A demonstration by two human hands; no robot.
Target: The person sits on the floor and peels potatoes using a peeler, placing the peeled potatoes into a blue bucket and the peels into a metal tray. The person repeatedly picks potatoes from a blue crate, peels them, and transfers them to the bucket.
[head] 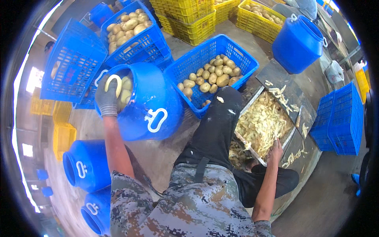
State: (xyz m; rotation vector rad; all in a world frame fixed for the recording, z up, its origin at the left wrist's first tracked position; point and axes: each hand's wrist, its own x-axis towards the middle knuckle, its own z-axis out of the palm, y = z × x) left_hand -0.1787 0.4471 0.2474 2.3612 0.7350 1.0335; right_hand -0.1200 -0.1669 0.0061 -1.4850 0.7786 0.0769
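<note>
My left hand [107, 99], in a grey knitted glove, is at the mouth of a tilted blue plastic barrel [160, 97]. Peeled potatoes [126, 86] show inside it. A pale yellow curved piece [113, 79] lies across the glove; whether it is a peel or something held is unclear, and the fingertips are partly hidden. My bare right hand [276, 151] grips a small hand tool [276, 137], perhaps a peeler, over a heap of potato peelings [263, 118] in a metal-edged tray [288, 140].
Ahead stands a blue crate [174, 69] of unpeeled potatoes [217, 71]. A knife [298, 118] lies on a dark board [305, 102] scattered with peelings. Another potato crate [139, 49], yellow crates [189, 26], a blue barrel [296, 47] and stacked blue crates [339, 121] surround me.
</note>
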